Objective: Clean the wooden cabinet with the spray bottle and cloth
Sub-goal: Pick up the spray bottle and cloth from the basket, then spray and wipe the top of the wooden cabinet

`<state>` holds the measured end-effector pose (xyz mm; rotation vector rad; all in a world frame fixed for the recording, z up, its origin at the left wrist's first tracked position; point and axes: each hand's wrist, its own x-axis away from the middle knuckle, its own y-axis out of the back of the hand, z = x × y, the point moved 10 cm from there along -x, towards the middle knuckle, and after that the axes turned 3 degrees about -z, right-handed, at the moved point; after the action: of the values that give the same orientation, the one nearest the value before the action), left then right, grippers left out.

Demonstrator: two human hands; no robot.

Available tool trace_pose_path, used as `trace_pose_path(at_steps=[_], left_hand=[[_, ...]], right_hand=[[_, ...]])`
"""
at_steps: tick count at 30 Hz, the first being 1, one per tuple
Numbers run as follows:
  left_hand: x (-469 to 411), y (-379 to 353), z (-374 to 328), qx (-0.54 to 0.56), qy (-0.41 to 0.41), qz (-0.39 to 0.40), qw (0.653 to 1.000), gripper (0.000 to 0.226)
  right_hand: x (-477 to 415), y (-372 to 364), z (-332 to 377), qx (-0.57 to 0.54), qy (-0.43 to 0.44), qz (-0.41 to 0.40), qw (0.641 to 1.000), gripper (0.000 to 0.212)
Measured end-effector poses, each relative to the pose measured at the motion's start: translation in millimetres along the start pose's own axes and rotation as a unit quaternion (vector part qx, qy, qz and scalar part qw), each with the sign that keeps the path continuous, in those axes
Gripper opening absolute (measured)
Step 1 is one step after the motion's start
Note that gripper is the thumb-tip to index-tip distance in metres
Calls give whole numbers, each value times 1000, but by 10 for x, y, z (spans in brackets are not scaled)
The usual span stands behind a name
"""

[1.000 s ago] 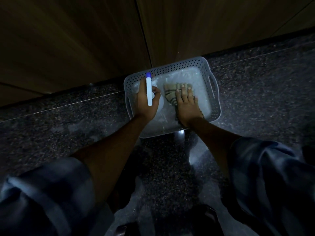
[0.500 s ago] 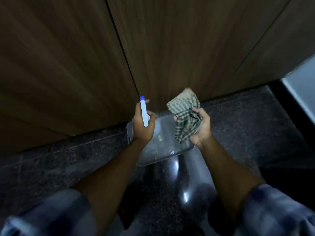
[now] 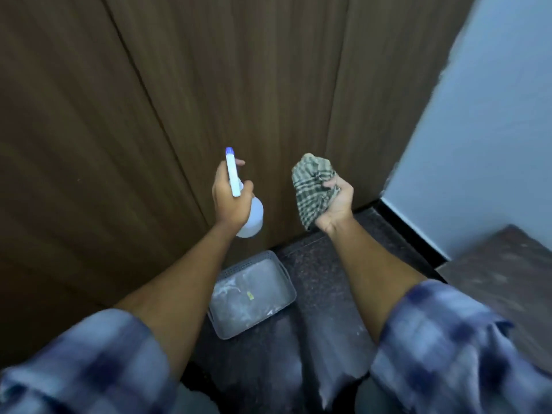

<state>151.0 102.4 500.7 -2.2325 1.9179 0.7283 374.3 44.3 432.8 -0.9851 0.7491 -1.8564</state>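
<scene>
Facing wooden cabinet [image 3: 239, 85], doors fill view, upright. Grey basket [image 3: 227, 324] on floor below, apart from both hands. Left hand [image 3: 230, 198] wraps neck of spray bottle [image 3: 252, 219], forefinger out by the trigger; light plastic, likely slick, best gripped at neck. Right hand [image 3: 336, 204] clenched on bunched checked cloth [image 3: 312, 189]; soft, limp, grab anywhere

White spray bottle [image 3: 250, 216] raised; checked cloth [image 3: 313, 189] bunched; brown cabinet [image 3: 239, 85].
</scene>
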Motion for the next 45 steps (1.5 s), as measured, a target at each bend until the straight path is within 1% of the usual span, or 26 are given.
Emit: trace_pose_path(at_steps=[5, 10, 14, 18, 21, 23, 27, 31, 35, 39, 41, 43, 45], left_hand=[[83, -665, -673, 38, -26, 39, 998, 41], [621, -1655, -1143, 86, -26, 138, 986, 42], [1186, -2378, -1522, 143, -28, 232, 962, 44], [1775, -2949, -1888, 166, -26, 337, 926, 46], [2229, -3179, -2203, 183, -34, 404, 896, 46], [2504, -3228, -2422, 191, -42, 435, 879, 47], [2925, -3241, -2691, 194, -40, 472, 859, 45], [3148, -3147, -2813, 193, -22, 464, 864, 47], [3268, -3089, -2811, 178, -8, 454, 873, 43], [3288, -3124, -2589, 165, 23, 440, 882, 28], [3281, -3215, -2438, 153, 23, 453, 878, 22], [3286, -3366, -2291, 128, 15, 483, 866, 25], [3257, -3556, -2157, 101, 1, 502, 859, 26]], right_hand=[[408, 44, 783, -36, 48, 3, 998, 82], [856, 711, 1608, -54, 121, -70, 989, 79], [1375, 1252, 2268, -86, 203, -111, 969, 71], [1999, 1785, 2829, -124, 277, -145, 942, 77], [2536, 2081, 3078, -122, 307, -173, 928, 80], [2886, 2223, 3157, -114, 317, -192, 922, 78], [3405, 2439, 3264, -106, 335, -207, 913, 51], [3676, 2607, 3318, -108, 335, -214, 911, 40], [3798, 2807, 3390, -116, 337, -215, 909, 35], [3699, 3007, 3462, -123, 335, -216, 909, 35], [3549, 3114, 3457, -124, 328, -230, 908, 34], [3370, 3195, 3473, -137, 332, -230, 905, 35], [3190, 3296, 3501, -145, 339, -230, 901, 30]])
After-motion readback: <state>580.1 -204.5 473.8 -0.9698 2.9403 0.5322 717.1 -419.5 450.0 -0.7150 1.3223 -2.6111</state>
